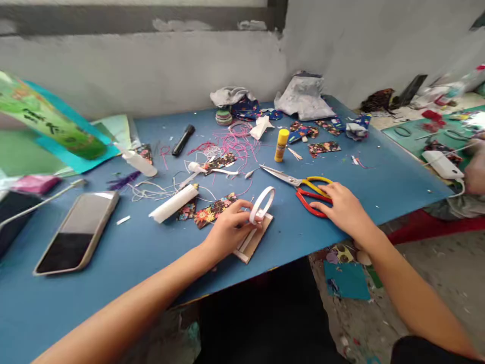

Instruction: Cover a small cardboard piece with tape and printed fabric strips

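Observation:
My left hand [229,228] is closed in a pinch on a white paper strip loop [262,203], holding it upright over a small brown cardboard piece [254,238] near the front edge of the blue table [159,263]. My right hand [341,207] rests on the red and yellow handles of the scissors [303,188], fingers curled over them. The scissors lie flat, blades pointing left. A floral paper scrap [212,210] lies just left of my left hand, beside a white glue tube [173,203].
A smartphone [78,230] lies at the left front. A yellow glue stick [281,144] stands mid-table among pink threads [237,141], a black marker [183,139] and floral scraps. Crumpled cloth sits at the back. Another person's hand [475,169] shows at the right edge.

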Tool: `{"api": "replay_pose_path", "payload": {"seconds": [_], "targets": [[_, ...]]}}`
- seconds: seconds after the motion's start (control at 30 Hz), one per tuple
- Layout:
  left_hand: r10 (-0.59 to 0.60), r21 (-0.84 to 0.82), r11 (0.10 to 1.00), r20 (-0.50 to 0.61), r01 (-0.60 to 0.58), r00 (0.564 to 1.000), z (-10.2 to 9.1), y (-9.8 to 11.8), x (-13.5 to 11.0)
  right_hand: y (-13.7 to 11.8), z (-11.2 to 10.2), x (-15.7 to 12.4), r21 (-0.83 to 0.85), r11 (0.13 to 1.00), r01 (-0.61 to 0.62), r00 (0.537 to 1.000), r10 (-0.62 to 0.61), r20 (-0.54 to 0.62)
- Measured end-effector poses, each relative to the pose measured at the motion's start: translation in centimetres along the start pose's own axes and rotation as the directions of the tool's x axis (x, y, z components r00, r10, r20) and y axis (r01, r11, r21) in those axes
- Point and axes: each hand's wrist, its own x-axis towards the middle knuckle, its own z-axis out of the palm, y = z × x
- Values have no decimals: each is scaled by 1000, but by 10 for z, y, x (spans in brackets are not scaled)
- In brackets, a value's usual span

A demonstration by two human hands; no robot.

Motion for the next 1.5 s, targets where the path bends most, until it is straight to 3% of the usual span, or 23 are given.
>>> {"api": "replay_pose_path", "payload": {"seconds": [0.1,0.2,0.43,0.6,0.83,1.17,1.5], "targets": [[-22,30,999,13,22,1000,0,1,-1,-4,-4,10,-9,1000,-4,1000,4,-14],[-57,9,998,22,57,998,-2,0,-2,-2,-17,-3,-45,998,-42,998,40,-49],[-94,-69,993,68,99,993,-6,0,-4,16,-36,-97,-39,996,-84,996,84,-2],[-99,-35,994,76,102,992,-7,1,-2,1,-30,-137,-86,996,-19,1000,17,-26],[-87,-14,996,89,89,992,-9,-1,0,-24,-34,-127,-234,972,-3,999,-6,-38],[-122,-95,987,82,129,989,-9,-3,0,-34,-32,-115,-240,971,-24,1000,26,6],[-112,-67,991,98,119,989,-9,-3,-1,-35,-27,-111,-211,977,-19,999,29,42]]}}
